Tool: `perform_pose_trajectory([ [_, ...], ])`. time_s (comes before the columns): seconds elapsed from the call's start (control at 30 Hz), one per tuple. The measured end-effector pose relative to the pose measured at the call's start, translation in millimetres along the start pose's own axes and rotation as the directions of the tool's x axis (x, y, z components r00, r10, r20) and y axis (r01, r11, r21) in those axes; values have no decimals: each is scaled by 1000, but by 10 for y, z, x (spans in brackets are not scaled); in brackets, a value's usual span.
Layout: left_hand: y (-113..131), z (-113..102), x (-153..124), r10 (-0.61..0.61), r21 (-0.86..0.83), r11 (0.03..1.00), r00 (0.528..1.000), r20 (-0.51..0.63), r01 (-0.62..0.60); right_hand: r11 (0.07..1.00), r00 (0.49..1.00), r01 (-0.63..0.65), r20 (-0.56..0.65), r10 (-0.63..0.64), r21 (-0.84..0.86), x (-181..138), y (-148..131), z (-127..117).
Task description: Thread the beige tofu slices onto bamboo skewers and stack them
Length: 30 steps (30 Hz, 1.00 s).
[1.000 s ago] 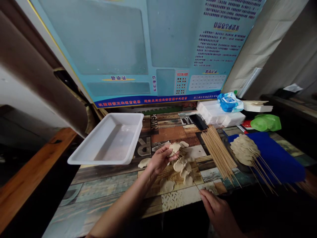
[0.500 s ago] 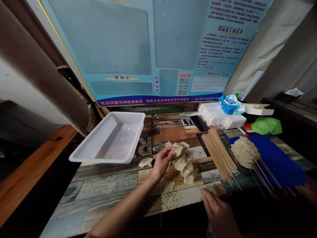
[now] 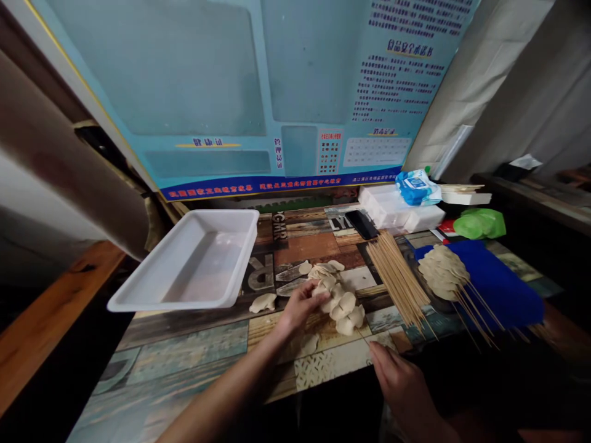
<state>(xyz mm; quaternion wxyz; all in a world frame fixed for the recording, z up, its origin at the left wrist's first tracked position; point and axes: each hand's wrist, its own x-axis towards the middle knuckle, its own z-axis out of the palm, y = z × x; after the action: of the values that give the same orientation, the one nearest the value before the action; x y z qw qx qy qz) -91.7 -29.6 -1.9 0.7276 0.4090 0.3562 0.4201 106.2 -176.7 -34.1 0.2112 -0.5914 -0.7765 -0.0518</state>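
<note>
My right hand [image 3: 399,375] pinches the lower end of a thin bamboo skewer [image 3: 361,335] near the table's front edge. Several pale, flat, rounded food slices [image 3: 347,312] are threaded along that skewer; their exact kind is not clear. At the upper end of the row, my left hand [image 3: 302,306] is closed with thumb and fingers on one pale slice. Behind it lies a small heap of loose slices [image 3: 323,269]. One single slice [image 3: 263,302] rests left of the hand, and another [image 3: 310,343] lies below the wrist.
A white plastic tub [image 3: 184,306] stands at the left. Bare bamboo skewers [image 3: 397,277] lie right of the hands, beside finished skewers of slices [image 3: 443,271] on a blue sheet [image 3: 505,283]. Behind are a phone [image 3: 361,224], a wipes pack [image 3: 418,187] and a green bag [image 3: 480,223].
My left hand has moved down the heap onto the top of the threaded row. My right hand still holds the skewer's end. The view has shifted a little to the right.
</note>
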Motion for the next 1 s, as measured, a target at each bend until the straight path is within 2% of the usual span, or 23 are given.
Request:
perform_pose_trajectory([
  [0.17, 6, 0, -24, -74, 9, 997, 997, 1, 74, 991, 987, -129, 89, 131, -27, 64, -13, -126],
  [0.27, 43, -34, -36, -79, 52, 995, 997, 2, 79, 952, 956, -270, 75, 283, -143, 125, 217, -349],
  [0.37, 107, -63, -55, -39, 147, 988, 999, 5, 38, 853, 883, -442, 34, 468, -278, 215, 658, -718],
  [0.5, 216, -28, -104, -25, 237, 971, 999, -29, 31, 650, 729, -626, -28, 684, -431, 387, 1336, -1184],
  [0.57, 258, 0, -130, -16, 261, 965, 998, -54, 29, 579, 666, -666, -27, 745, -471, 471, 1587, -1304],
  [0.63, 281, 6, -146, -3, 278, 960, 998, -68, 21, 550, 634, -678, -9, 774, -488, 534, 1725, -1330],
  [0.73, 283, -40, -150, 1, 283, 959, 998, -58, 15, 554, 634, -676, 0, 774, -485, 587, 1723, -1240],
  [0.9, 271, -152, -133, 1, 289, 957, 1000, -31, 8, 626, 696, -646, 1, 718, -436, 647, 1567, -1068],
  [1.0, 280, -167, -138, 4, 304, 953, 999, -37, 8, 618, 683, -666, -8, 731, -417, 673, 1660, -1071],
])
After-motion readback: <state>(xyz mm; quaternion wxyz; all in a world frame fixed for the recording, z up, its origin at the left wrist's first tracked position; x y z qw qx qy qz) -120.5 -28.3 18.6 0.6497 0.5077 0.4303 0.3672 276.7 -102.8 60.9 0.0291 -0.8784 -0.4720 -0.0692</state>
